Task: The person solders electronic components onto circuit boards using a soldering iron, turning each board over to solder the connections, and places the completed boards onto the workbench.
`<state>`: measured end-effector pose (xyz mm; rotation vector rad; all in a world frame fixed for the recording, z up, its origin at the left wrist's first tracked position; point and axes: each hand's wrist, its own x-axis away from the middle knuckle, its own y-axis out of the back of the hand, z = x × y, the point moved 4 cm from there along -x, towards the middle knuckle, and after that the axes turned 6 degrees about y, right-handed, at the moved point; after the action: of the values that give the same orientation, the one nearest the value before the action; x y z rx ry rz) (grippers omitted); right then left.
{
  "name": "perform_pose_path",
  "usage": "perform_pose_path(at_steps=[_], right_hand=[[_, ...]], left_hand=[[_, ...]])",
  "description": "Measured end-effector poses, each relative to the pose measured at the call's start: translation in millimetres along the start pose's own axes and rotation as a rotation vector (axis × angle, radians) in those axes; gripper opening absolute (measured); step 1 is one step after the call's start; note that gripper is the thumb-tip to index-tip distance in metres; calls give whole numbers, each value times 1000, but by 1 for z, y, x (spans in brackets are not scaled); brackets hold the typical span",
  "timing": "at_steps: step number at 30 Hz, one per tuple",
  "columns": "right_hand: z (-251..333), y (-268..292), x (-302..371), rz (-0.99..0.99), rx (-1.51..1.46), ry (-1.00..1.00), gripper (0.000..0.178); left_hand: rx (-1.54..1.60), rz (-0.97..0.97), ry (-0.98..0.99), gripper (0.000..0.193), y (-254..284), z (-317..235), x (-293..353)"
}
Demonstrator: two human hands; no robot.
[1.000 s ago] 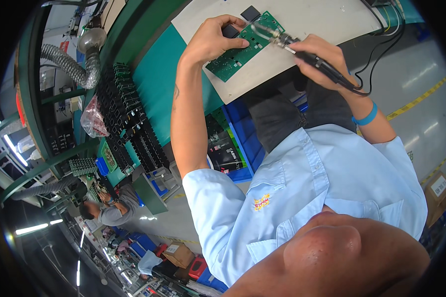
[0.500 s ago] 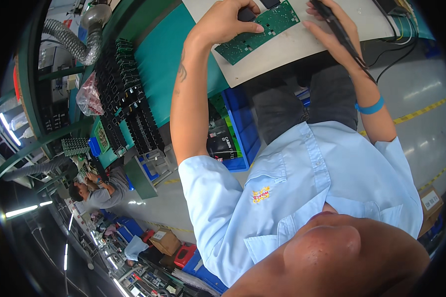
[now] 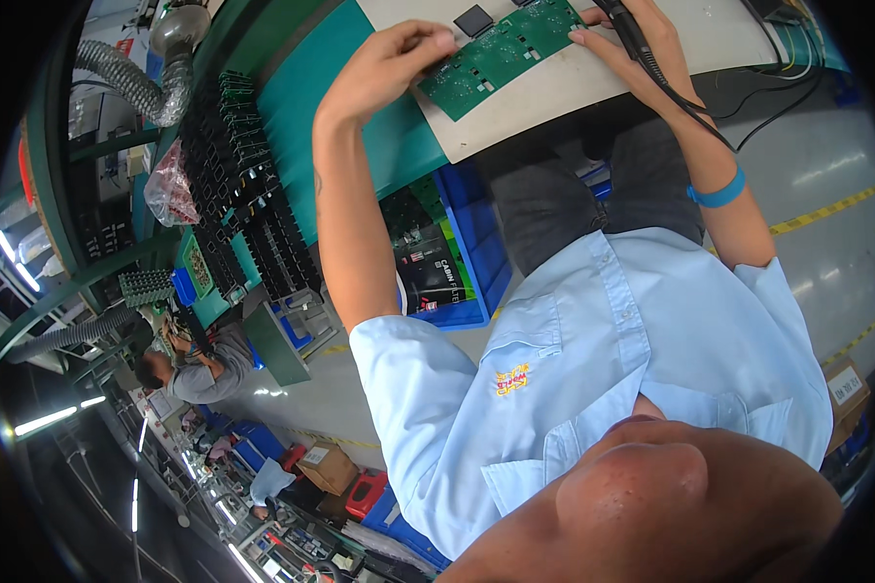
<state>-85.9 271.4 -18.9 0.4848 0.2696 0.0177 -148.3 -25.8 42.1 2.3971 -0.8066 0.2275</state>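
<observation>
A green circuit board (image 3: 506, 53) with small parts and white marks lies tilted at the white work surface's front edge. My left hand (image 3: 384, 68) is at its left end, thumb and fingers pinched together at the board's edge. In my right hand (image 3: 647, 49) is a black corded hand tool (image 3: 632, 39), its tip beyond the upper edge of the view. The thumb and fingertips of that hand also touch the board's right end. A flat black square piece (image 3: 474, 20) rests just behind the board, touched by neither hand.
The tool's black cable (image 3: 724, 136) loops past my right wrist. Below the bench stands a blue bin (image 3: 476, 243) with boards and a black package inside. Black racks (image 3: 262, 214) of boards stand to the left. Another person (image 3: 209, 364) works farther off.
My left hand has moved left, off the black square piece and to the board's left end. My right hand has come onto the board's right end with the tool still in it.
</observation>
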Motion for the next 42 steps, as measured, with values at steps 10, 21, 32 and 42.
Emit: perform_pose_path(at_steps=[10, 21, 32, 42], right_hand=[[-2, -6, 9, -109, -72, 150, 60], [74, -15, 59, -10, -236, 671, 42], [64, -29, 64, 0, -207, 669, 41], [65, -30, 64, -9, -210, 678, 43]], left_hand=[[32, -80, -54, 33, -13, -5, 25], [105, -115, -1, 31, -21, -2, 27], [128, -188, -7, 29, -31, 3, 30], [114, -191, -24, 28, -32, 2, 32]])
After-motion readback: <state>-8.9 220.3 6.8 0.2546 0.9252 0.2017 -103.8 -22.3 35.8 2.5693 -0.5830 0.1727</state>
